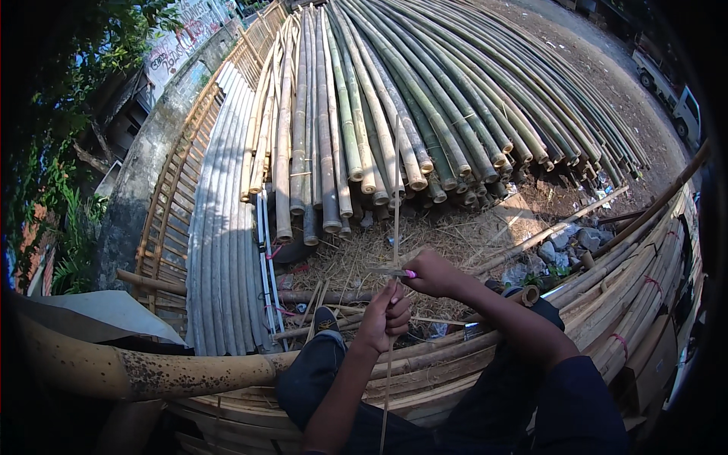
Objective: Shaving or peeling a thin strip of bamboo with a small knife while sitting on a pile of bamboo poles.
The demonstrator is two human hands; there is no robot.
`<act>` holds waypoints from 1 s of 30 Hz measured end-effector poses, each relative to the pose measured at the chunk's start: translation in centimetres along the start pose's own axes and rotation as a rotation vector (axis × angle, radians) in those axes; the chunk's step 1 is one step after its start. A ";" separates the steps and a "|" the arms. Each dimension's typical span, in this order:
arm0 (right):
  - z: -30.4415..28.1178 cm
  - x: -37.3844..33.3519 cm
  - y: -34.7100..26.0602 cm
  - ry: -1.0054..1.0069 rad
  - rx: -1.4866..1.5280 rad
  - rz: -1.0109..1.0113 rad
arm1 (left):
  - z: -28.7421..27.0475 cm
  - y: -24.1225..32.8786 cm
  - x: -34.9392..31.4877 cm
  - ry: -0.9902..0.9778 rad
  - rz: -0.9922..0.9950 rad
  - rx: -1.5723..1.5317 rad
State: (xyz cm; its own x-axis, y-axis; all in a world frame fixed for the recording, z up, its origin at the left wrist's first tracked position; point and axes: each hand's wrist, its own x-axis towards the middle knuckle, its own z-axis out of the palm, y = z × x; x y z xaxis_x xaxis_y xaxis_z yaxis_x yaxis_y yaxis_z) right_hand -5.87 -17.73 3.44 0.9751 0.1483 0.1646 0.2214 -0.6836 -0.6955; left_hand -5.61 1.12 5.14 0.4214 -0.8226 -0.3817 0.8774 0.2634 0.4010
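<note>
Running near to far, a long, thin tan bamboo strip is gripped in the closed left hand; just beyond that fist it is crossed by a grey-bladed, pink-and-white-handled knife, clenched in the right hand, its tip directed left.

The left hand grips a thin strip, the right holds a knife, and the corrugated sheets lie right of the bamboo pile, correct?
No, the head view shows the corrugated sheets left of the bamboo pile; the left hand grips the thin strip, the right hand the knife.
</note>
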 end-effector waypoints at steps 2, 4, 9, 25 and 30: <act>0.5 0.1 -0.1 -0.071 0.093 -0.061 | -0.5 -0.2 0.0 -0.035 -0.013 -0.022; -0.1 0.4 0.2 -0.019 -0.059 -0.103 | -1.3 -0.8 -0.1 -0.214 -0.072 -0.260; -3.2 2.1 5.3 0.364 -0.132 0.325 | 0.4 -2.7 -0.6 -0.204 -0.101 -0.113; -5.5 1.8 8.0 0.411 -0.137 0.333 | 3.0 -6.9 -1.1 -0.162 -0.197 -0.015; -5.7 1.5 5.3 0.096 0.051 0.220 | -0.5 -4.8 0.2 -0.242 -0.211 -0.271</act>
State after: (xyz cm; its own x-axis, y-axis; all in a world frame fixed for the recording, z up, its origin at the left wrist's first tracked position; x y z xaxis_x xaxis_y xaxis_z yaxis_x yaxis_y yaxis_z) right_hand -3.27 -25.18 3.99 0.9951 -0.0702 0.0689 0.0062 -0.6546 -0.7560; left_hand -9.64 -0.08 2.72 0.1880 -0.9590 -0.2121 0.9809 0.1726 0.0892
